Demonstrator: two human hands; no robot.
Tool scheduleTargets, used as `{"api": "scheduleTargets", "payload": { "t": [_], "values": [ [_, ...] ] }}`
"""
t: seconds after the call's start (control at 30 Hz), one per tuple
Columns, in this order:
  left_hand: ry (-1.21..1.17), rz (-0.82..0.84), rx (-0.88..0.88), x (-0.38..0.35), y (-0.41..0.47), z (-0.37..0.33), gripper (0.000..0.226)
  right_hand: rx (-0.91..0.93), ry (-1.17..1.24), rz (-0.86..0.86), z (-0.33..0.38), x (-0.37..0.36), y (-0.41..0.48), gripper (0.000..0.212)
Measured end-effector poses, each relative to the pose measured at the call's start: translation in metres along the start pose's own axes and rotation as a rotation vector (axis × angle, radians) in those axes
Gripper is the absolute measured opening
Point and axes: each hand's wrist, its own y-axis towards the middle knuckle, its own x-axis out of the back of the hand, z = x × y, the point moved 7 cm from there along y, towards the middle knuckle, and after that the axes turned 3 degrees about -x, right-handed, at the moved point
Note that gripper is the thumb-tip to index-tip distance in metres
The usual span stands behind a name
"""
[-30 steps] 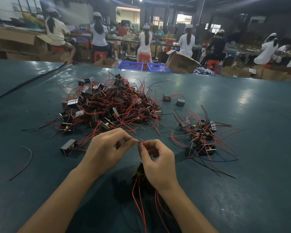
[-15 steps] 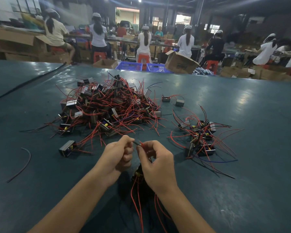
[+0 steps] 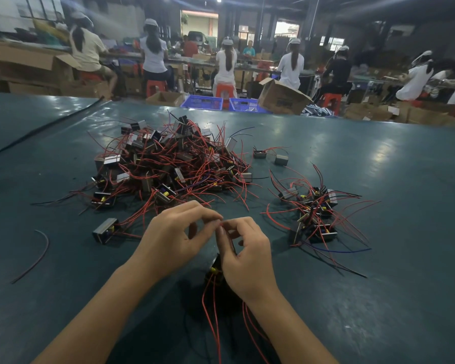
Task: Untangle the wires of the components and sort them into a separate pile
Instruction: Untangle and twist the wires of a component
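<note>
Head view: your left hand (image 3: 174,237) and right hand (image 3: 243,254) meet fingertip to fingertip, each pinching a thin red wire (image 3: 212,313) whose component (image 3: 215,271) hangs just below, at 6 o'clock. Two piles lie on the green table (image 3: 405,179): the tangled pile (image 3: 168,164) at 11 o'clock, the sorted pile (image 3: 313,214) at 2 o'clock.
</note>
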Motion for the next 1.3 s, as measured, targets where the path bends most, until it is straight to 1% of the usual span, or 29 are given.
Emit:
{"api": "scheduleTargets", "payload": {
  "t": [0.1, 0.2, 0.33, 0.43, 0.57, 0.67, 0.83, 0.9, 1.03, 1.1, 1.17, 1.27, 1.3],
  "values": [
    [-0.012, -0.018, 0.01, 0.004, 0.002, 0.003, 0.015, 0.006, 0.02, 0.005, 0.002, 0.0, -0.001, 0.007],
    [-0.038, -0.005, 0.04, 0.006, 0.003, 0.006, 0.017, 0.014, 0.03, 0.02, 0.003, -0.002, -0.001, 0.008],
    [-0.056, -0.034, 0.094, 0.007, 0.003, 0.007, 0.021, 0.034, 0.025, -0.001, 0.004, 0.0, -0.001, 0.008],
    [-0.084, -0.045, 0.173, 0.006, 0.002, 0.011, 0.027, 0.066, 0.014, -0.02, 0.007, 0.0, -0.002, 0.008],
    [-0.087, -0.024, 0.31, 0.0, 0.0, 0.02, 0.024, 0.118, -0.04, -0.021, 0.008, -0.001, -0.003, 0.01],
    [-0.064, 0.004, 0.383, -0.002, -0.002, 0.027, 0.031, 0.151, -0.128, -0.034, 0.01, -0.002, -0.005, 0.011],
    [-0.032, 0.04, 0.42, -0.003, -0.003, 0.029, 0.044, 0.172, -0.22, -0.047, 0.011, -0.002, -0.005, 0.008],
    [-0.1, 0.068, 0.477, -0.008, -0.003, 0.03, 0.047, 0.19, -0.245, -0.062, 0.011, -0.001, -0.005, 0.006],
    [-0.446, 0.065, 0.766, -0.025, -0.013, 0.041, 0.05, 0.216, -0.273, -0.096, 0.012, 0.003, -0.004, 0.003],
    [-0.541, 0.059, 0.835, -0.03, -0.016, 0.041, 0.048, 0.212, -0.263, -0.096, 0.013, 0.005, -0.003, 0.003],
    [-0.558, 0.016, 0.808, -0.027, -0.014, 0.04, 0.049, 0.19, -0.203, -0.097, 0.012, 0.007, -0.002, 0.005],
    [-0.417, -0.107, 0.67, -0.011, -0.007, 0.04, 0.056, 0.108, -0.072, -0.142, 0.006, 0.016, 0.004, 0.006],
    [-0.403, -0.133, 0.657, -0.008, -0.007, 0.042, 0.057, 0.075, -0.052, -0.169, 0.002, 0.021, 0.006, 0.005]
  ]
}}
